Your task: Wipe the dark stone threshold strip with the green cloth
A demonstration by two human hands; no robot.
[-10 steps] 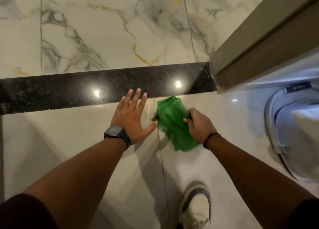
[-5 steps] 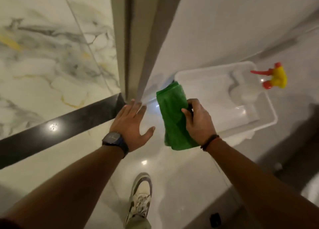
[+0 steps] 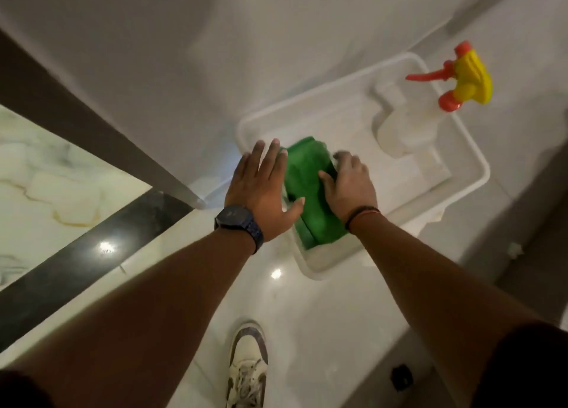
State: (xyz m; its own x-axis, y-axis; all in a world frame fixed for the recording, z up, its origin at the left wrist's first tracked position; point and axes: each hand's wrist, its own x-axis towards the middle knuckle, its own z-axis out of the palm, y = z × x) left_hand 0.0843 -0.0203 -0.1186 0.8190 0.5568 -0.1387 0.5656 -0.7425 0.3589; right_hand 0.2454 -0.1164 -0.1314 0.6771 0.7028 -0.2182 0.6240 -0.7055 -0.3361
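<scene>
The folded green cloth (image 3: 310, 198) is over the near left corner of a white plastic tray (image 3: 473, 174) on the floor. My right hand (image 3: 350, 189) grips the cloth's right side, fingers curled on it. My left hand (image 3: 261, 189), with a dark watch on the wrist, is spread flat and open beside the cloth's left edge, thumb touching it. The dark stone threshold strip (image 3: 76, 263) runs diagonally at the left, well away from both hands, with a light glare on it.
A white spray bottle (image 3: 408, 128) with a yellow and orange trigger head (image 3: 467, 79) lies in the tray's far corner. A door frame post (image 3: 101, 131) ends by the strip. My white shoe (image 3: 246, 364) stands on the glossy white floor.
The view swung right, from the threshold strip to the tray. My right hand carried the cloth from beside the strip to the tray's near corner. My left hand came along, still spread.
</scene>
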